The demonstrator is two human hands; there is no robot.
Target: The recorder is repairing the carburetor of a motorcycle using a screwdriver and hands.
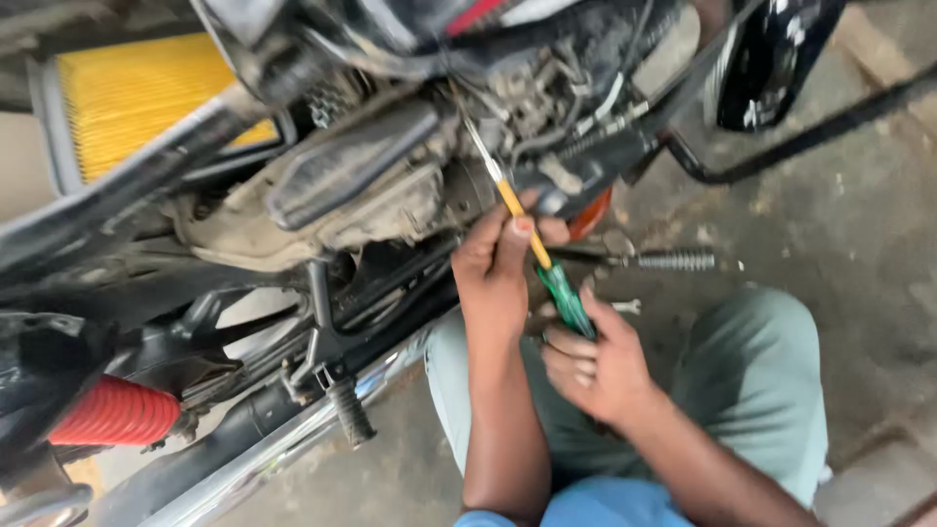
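Stained grey concrete floor (839, 244) all around, with a motorcycle (322, 195) filling the left and top of the view. Crouches close beside it, knees in grey-green trousers (752, 371).

Closes the right hand (595, 366) round the green handle of a screwdriver (558, 288), fingers curled tight. Pinches the yellow stretch of the shank with the left hand (498, 268), thumb pressed on top, steadying it. Points the blade up and left into the grimy tangle of hoses and cables (576, 107) under the tank; cannot tell exactly what the tip sits on, blurred and half hidden.

Looks risky on several counts:
- Could slip off whatever the tip bears on, since the shaft runs in at a slant and the parts are greasy; would then jab a hose or cable nearby.
- Could skin the left-hand knuckles on the dirty casing (332, 210) just beside them if the tool lunges forward.
- Could chew up a fastener head if turned while poorly seated.
- Could lose the loose spring (673, 261) and small bolt (625, 306) lying on the floor near the right knee, with one shift of a foot.
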